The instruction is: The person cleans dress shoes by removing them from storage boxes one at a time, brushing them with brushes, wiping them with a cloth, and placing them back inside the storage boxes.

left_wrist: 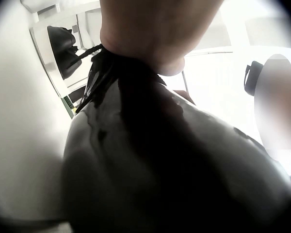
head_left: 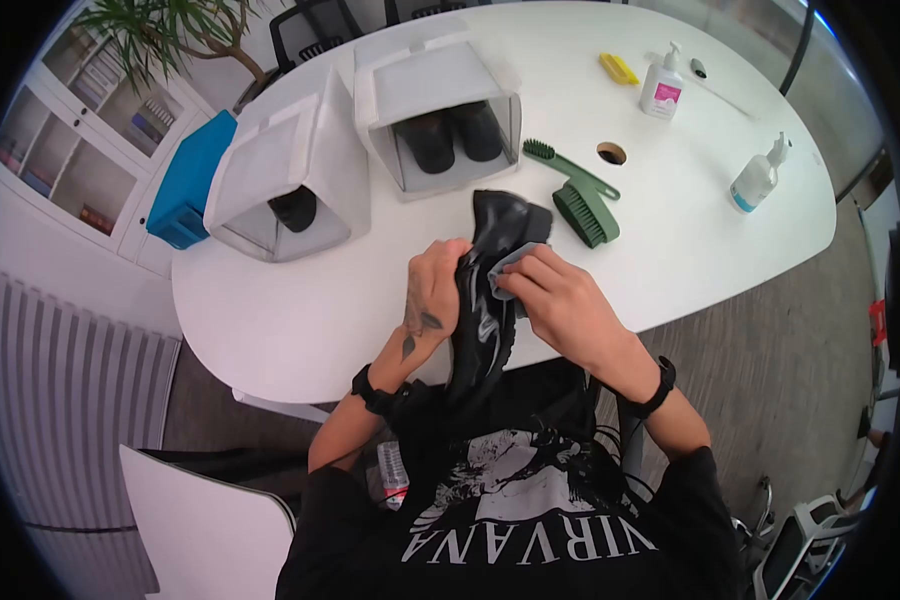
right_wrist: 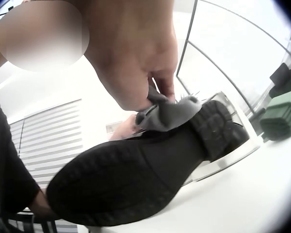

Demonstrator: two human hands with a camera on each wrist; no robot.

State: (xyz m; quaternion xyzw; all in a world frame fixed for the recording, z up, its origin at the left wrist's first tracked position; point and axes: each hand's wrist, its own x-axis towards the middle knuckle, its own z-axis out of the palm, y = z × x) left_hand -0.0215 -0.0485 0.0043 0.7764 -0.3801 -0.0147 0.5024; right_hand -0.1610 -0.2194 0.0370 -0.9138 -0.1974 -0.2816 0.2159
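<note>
A glossy black shoe (head_left: pixel 482 320) is held over the near edge of the table, its heel pointing away from the body. My left hand (head_left: pixel 435 290) grips it from the left side. A grey cloth (head_left: pixel 506 280) is pinched in my right hand (head_left: pixel 568 310), against the shoe's right side near the ankle. In the right wrist view the dark treaded sole (right_wrist: pixel 121 179) faces the camera, and the cloth (right_wrist: pixel 169 115) lies by the heel beneath my right hand (right_wrist: pixel 136 53). The shoe's shiny upper (left_wrist: pixel 106 160) fills much of the left wrist view, below my left hand (left_wrist: pixel 155 29).
Two white boxes (head_left: pixel 435 75) (head_left: pixel 270 160) with dark shoes inside stand at the back left, beside a blue bin (head_left: pixel 192 180). Green brushes (head_left: pixel 587 212) (head_left: pixel 570 168) lie right of the shoe. Two pump bottles (head_left: pixel 662 85) (head_left: pixel 757 183) and a yellow object (head_left: pixel 618 69) are farther right.
</note>
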